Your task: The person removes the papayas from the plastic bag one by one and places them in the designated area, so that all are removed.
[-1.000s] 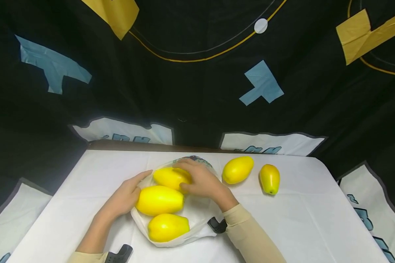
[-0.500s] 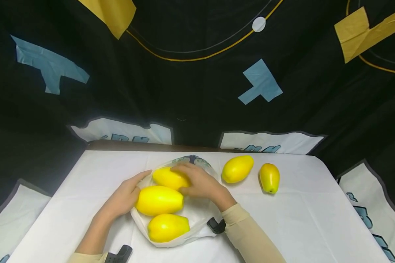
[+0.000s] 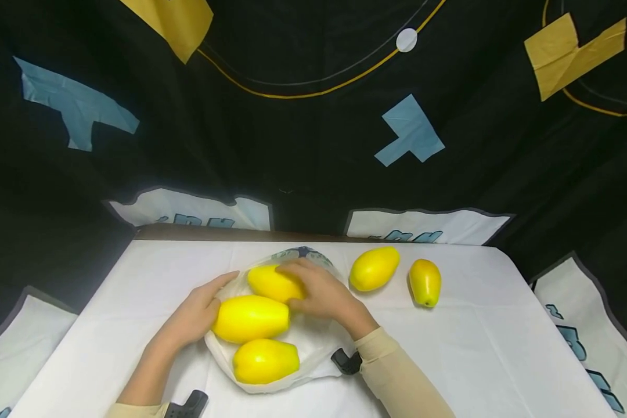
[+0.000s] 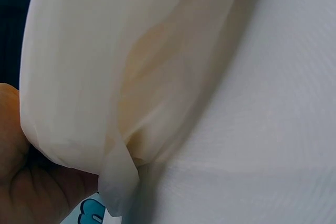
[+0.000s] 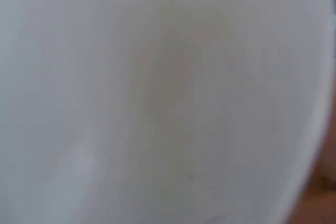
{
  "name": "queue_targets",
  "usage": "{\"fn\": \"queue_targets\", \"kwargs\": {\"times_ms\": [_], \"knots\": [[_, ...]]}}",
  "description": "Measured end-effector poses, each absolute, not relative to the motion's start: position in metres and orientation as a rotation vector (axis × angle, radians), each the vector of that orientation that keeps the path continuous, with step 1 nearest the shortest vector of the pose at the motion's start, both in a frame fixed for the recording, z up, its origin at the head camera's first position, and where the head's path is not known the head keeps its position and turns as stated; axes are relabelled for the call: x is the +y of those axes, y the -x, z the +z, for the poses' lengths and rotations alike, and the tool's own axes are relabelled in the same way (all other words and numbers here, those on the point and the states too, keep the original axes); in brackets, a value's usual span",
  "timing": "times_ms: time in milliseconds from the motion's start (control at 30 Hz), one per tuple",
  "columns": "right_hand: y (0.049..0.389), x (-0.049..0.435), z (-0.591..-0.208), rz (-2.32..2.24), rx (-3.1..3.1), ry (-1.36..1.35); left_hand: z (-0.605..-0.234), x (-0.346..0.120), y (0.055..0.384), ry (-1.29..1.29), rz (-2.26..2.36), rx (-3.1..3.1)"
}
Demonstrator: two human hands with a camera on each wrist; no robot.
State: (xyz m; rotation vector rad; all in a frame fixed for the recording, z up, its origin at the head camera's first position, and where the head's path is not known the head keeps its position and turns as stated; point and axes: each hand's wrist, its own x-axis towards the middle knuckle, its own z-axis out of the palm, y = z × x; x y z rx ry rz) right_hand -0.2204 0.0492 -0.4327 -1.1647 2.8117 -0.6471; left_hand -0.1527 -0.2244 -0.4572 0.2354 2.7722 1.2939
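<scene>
A thin white plastic bag (image 3: 317,342) lies mouth up on the table with three yellow papayas in its opening. My right hand (image 3: 321,290) grips the far papaya (image 3: 271,283), fingers over its far side and thumb on its near side. Below it lie the middle papaya (image 3: 251,319) and the near papaya (image 3: 265,361). At the bag's left rim my left hand (image 3: 195,313) holds the plastic, beside the middle papaya's end. The left wrist view shows the sheer bag wall (image 4: 68,77) against that hand. Blurred white plastic (image 5: 157,98) fills most of the right wrist view.
Two more yellow papayas lie right of the bag: a larger one (image 3: 374,269) and a smaller one (image 3: 425,283) with a greenish tip. A white cloth covers the table (image 3: 449,360). Behind its far edge hangs a black curtain (image 3: 313,151) with blue and gold patches.
The far papaya has shifted slightly to the right in my right hand's grip. My left hand stays at the bag's rim, and the other papayas keep their places.
</scene>
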Motion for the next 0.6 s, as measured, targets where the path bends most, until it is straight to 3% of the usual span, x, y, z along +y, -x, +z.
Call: {"fn": "queue_targets", "kwargs": {"times_ms": [600], "knots": [[0.215,0.083,-0.409,-0.812,2.897,1.067,-0.455,-0.223,0.154,-0.252,1.264,2.780]]}}
